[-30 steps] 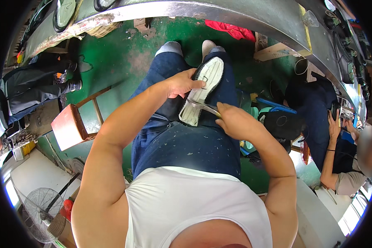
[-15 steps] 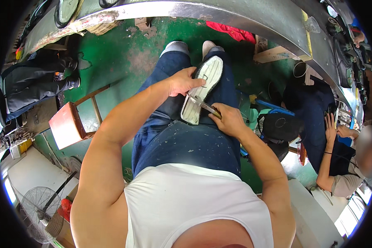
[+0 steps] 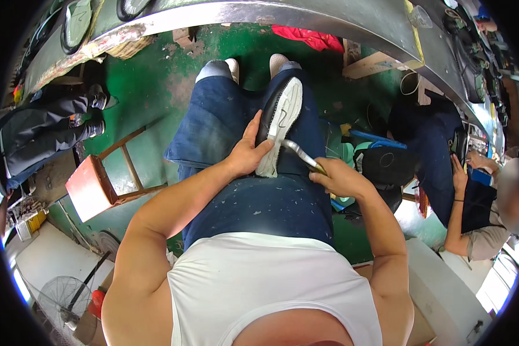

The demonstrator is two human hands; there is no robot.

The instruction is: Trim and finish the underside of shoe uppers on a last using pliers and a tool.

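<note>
An upturned black shoe [image 3: 286, 106] lies sole-up along my right thigh, its white underside showing a wavy dark line and its edge pleated. My left hand [image 3: 249, 151] grips its left side low down, with the thumb near the sole and the fingers along the black upper. In my right hand [image 3: 341, 176] are steel pincers [image 3: 299, 151] with a curved head and yellowish handle. The head reaches the shoe's right edge near its narrow middle; whether the jaws bite the edge I cannot tell.
A metal-edged bench [image 3: 225, 12] runs across the far side, with shoes [image 3: 78, 23] on it. To the left are a wooden stool [image 3: 92, 187] and a standing person's legs [image 3: 52, 124]. On the right, a co-worker [image 3: 473, 230] sits beside a black bag [image 3: 386, 167]. A fan [image 3: 63, 300] stands lower left.
My legs have spread apart. The shoe has turned a little more upright. My left hand has moved down its side, and the right hand has drawn the pincers to the shoe's right edge.
</note>
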